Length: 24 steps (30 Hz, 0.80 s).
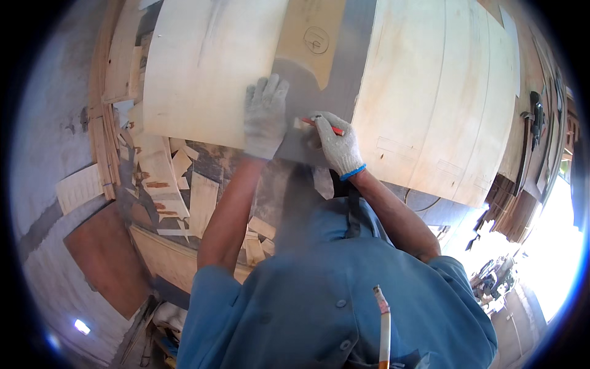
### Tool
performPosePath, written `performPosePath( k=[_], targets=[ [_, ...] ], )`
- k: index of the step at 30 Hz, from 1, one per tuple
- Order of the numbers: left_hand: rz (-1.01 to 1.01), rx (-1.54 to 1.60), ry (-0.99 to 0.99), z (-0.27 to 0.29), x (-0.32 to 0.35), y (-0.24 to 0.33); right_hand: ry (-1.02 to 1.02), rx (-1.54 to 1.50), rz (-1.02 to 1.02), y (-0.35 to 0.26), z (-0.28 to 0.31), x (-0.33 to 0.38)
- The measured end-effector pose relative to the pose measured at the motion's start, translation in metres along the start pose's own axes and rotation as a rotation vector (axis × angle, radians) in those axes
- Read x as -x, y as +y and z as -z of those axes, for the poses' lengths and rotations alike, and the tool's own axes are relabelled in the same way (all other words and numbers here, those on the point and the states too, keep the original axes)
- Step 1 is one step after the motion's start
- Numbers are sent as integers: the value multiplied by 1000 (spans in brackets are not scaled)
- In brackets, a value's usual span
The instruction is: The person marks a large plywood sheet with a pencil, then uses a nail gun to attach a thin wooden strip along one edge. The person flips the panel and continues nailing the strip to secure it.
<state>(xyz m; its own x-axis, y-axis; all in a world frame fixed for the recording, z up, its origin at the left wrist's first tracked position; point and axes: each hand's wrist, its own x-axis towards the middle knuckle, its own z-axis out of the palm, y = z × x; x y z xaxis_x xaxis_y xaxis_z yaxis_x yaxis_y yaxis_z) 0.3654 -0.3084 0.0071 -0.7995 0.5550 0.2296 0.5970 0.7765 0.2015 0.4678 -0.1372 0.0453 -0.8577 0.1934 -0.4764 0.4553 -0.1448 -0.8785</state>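
Note:
My left hand (266, 117), in a whitish knit glove, lies flat with its fingers stretched out. It rests where the left pale plywood sheet (203, 80) meets a dark grey panel (350, 55). A tan patch (304, 52) with a circled pencil mark covers part of that panel and tapers to a point towards me. Over the grey area, my right hand (339, 144) is closed around a slim red pencil (337, 130). Its glove has a blue cuff. The pencil's end points left, towards my left hand; whether it touches the surface is unclear.
Another pale plywood sheet (424, 92) with drawn lines lies to the right. Wood offcuts (203, 200) litter the lower left. A black-handled tool (536, 117) sits at the far right. A brown board (107, 258) leans near the wall. A cigarette (385, 335) shows before my chest.

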Motion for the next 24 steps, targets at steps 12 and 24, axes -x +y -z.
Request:
performPosePath(
  k=[12,24],
  targets=[
    [5,48,35,-6,-1,-5,56,234,41,-6,-29,3],
    [-4,59,35,0,1,-5,198,188,-334,-53,76,39]
  ],
)
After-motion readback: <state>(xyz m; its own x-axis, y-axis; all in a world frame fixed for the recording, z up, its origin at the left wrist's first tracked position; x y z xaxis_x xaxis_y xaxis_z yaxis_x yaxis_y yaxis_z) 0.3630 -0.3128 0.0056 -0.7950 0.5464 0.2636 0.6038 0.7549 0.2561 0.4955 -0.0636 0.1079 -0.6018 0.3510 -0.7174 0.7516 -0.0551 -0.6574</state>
